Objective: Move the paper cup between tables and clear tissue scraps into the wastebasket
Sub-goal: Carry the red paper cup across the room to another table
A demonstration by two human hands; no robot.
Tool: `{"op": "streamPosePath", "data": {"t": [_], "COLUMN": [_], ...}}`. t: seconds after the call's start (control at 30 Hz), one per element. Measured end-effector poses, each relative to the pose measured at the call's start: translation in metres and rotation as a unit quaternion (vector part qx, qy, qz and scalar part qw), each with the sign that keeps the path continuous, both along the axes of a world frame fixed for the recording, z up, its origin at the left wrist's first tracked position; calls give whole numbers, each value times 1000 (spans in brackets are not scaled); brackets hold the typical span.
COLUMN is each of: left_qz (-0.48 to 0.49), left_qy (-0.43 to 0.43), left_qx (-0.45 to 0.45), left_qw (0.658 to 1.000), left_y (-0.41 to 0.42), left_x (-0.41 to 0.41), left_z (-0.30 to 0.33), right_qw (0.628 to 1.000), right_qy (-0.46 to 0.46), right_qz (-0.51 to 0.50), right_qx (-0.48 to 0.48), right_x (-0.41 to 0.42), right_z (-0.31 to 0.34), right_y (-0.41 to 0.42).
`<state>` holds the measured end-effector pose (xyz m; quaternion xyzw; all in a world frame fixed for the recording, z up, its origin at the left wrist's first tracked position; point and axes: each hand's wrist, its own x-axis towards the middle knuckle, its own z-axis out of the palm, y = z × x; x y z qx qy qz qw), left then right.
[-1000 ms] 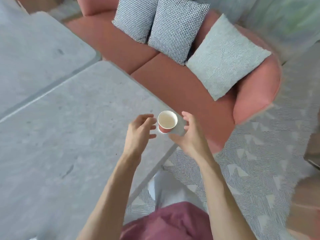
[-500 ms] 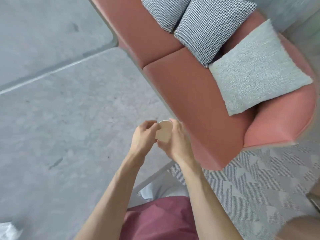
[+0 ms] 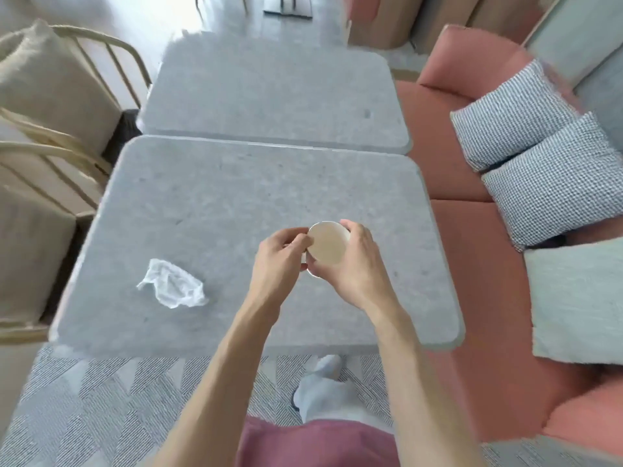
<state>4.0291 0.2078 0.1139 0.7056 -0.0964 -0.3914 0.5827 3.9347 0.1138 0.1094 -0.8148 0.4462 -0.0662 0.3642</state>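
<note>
Paper cup [image 3: 328, 243] is held above the near bench [image 3: 202, 210], both grips closed on it: left hand [image 3: 279, 261], right hand [image 3: 357, 264]. Tissue scrap [image 3: 173, 284] is seen lying left, well apart.

Both hands are gripping a paper cup over the near table.

The right hand [image 3: 354, 264] is wrapping the paper cup [image 3: 328, 242] while the left hand [image 3: 281, 256] is pinching its rim; left of the left fingers [image 3: 298, 242], a crumpled tissue scrap [image 3: 173, 283] is lying on the near table [image 3: 209, 203], with a second table [image 3: 269, 92] sitting beyond the fingertips.
</note>
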Motion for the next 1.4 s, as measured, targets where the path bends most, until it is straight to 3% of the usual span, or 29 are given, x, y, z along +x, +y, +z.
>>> {"op": "streamPosePath", "data": {"t": [0.3, 0.6, 1.0, 1.17, 1.4], "left_qz": [195, 403, 564, 611, 624], "left_qy": [-50, -103, -120, -141, -169], "left_qx": [-35, -71, -44, -33, -34], "left_qw": [979, 907, 816, 778, 762], "left_y": [265, 470, 608, 653, 707], "left_x": [63, 97, 159, 231, 345], "left_z": [39, 77, 75, 76, 101], "right_qw": [983, 946, 884, 874, 875], "right_qy": [-70, -139, -150, -182, -196], "right_qz": [162, 287, 429, 427, 404], "right_qx": [43, 56, 112, 143, 182], "right_x": [97, 176, 302, 391, 525], "right_z": [35, 81, 82, 79, 87], "right_y": [230, 397, 513, 533, 567]}}
